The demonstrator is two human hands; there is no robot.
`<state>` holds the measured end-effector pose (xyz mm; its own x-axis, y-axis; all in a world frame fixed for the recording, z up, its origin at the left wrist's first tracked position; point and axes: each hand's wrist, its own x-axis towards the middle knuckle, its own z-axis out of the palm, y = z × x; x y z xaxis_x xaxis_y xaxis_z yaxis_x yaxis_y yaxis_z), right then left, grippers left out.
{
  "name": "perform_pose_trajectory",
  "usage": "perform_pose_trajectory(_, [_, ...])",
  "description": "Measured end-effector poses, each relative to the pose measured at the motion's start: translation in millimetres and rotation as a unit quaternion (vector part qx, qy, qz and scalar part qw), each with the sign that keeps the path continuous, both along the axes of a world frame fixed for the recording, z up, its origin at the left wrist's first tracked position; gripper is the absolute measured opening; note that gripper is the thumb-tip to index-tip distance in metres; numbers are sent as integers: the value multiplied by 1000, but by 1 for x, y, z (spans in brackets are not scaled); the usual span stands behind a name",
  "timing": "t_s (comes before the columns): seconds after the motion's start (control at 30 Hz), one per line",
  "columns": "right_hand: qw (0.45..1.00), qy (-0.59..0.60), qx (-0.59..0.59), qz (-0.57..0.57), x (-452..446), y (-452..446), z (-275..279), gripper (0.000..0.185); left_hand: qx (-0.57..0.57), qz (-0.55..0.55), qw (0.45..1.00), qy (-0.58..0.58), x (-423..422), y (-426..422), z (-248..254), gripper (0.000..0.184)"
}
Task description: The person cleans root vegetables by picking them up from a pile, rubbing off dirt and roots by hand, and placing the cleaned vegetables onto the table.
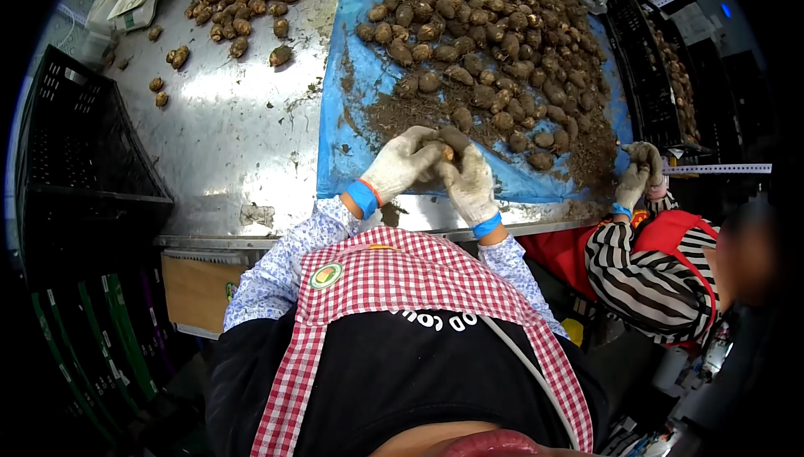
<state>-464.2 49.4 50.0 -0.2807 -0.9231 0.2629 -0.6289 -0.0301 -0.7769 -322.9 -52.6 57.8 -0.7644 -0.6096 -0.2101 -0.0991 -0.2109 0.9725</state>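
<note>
White light from a source out of view throws strong glare off the bare metal tabletop (243, 139), while the blue plastic sheet (342, 156) carries a fainter sheen and the black crate (63, 139) at left sinks into shade. Fisheye distortion bends the outer edges and leaves the corners black. The heap of tubers (502, 47) and the gloved left hand (398, 166) and right hand (471, 184) look fairly crisp, but the co-worker's head (749, 248) is heavily blurred and the lower right is murky.
</note>
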Motion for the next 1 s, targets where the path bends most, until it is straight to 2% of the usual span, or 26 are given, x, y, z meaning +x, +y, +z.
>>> perform_pose_trajectory(0.07, [1000, 11, 17, 17, 2, -2, 0, 45, -17, 33, 999, -17, 0, -1, -4, 35])
perform_pose_trajectory(0.13, [997, 0, 71, 38, 4, -3, 4, 44, 58, 89, 994, -18, 0, -2, -8, 29])
perform_pose_trajectory(0.17, [992, 102, -7, 69, 7, -10, 5, 43, 96, 116, 988, -18, 1, -2, -11, 27])
perform_pose_trajectory(0.2, [984, 114, 116, 75, 7, -15, 11, 42, 117, 133, 984, -8, 2, -3, -15, 26])
perform_pose_trajectory(0.27, [922, 133, 355, 82, 5, -25, 28, 39, 157, 163, 974, 10, 6, -8, -31, 24])
perform_pose_trajectory(0.3, [972, -122, 182, 88, -6, -25, 9, 32, 130, 180, 975, 11, 8, -13, -37, 25])
perform_pose_trajectory(0.33, [979, -15, 200, 28, -26, -34, -5, 22, 103, 197, 975, 11, 10, -18, -44, 26])
perform_pose_trajectory(0.37, [969, 93, 228, -35, -36, -47, 6, 18, 154, 214, 965, 14, 16, -28, -40, 27])
perform_pose_trajectory(0.4, [942, 187, 260, -97, -45, -61, 16, 23, 205, 230, 951, 17, 19, -37, -35, 28])
perform_pose_trajectory(0.43, [935, 298, 170, -90, -59, -71, 4, 30, 205, 247, 947, 14, 20, -47, -26, 29])
perform_pose_trajectory(0.47, [937, 292, 173, -81, -72, -88, -10, 32, 176, 235, 954, 65, 26, -61, -36, 31])
perform_pose_trajectory(0.53, [920, 343, 178, -67, -57, -107, 20, 29, 124, 268, 937, 185, 31, -82, -17, 34])
perform_pose_trajectory(0.6, [931, 336, 137, -28, -60, -130, 9, 29, 143, 336, 867, 340, 34, -100, -11, 44])
perform_pose_trajectory(0.63, [922, 343, 178, -16, -62, -143, -2, 37, 103, 409, 858, 295, 34, -100, -8, 60])
perform_pose_trajectory(0.67, [913, 354, 202, 2, -62, -150, -12, 44, 105, 423, 869, 232, 32, -97, -6, 61])
perform_pose_trajectory(0.73, [918, 310, 246, 36, -73, -160, -49, 47, 110, 445, 882, 107, 31, -89, -3, 63])
perform_pose_trajectory(0.87, [940, 227, 254, 34, -63, -144, -16, 42, 87, 284, 954, 51, 30, -72, -32, 52])
perform_pose_trajectory(0.9, [944, 240, 224, 37, -57, -136, -8, 40, 39, 288, 957, 23, 26, -68, -32, 47])
perform_pose_trajectory(1.0, [969, 178, 154, 77, -37, -99, 28, 47, -153, 186, 970, -28, 11, -61, -25, 47])
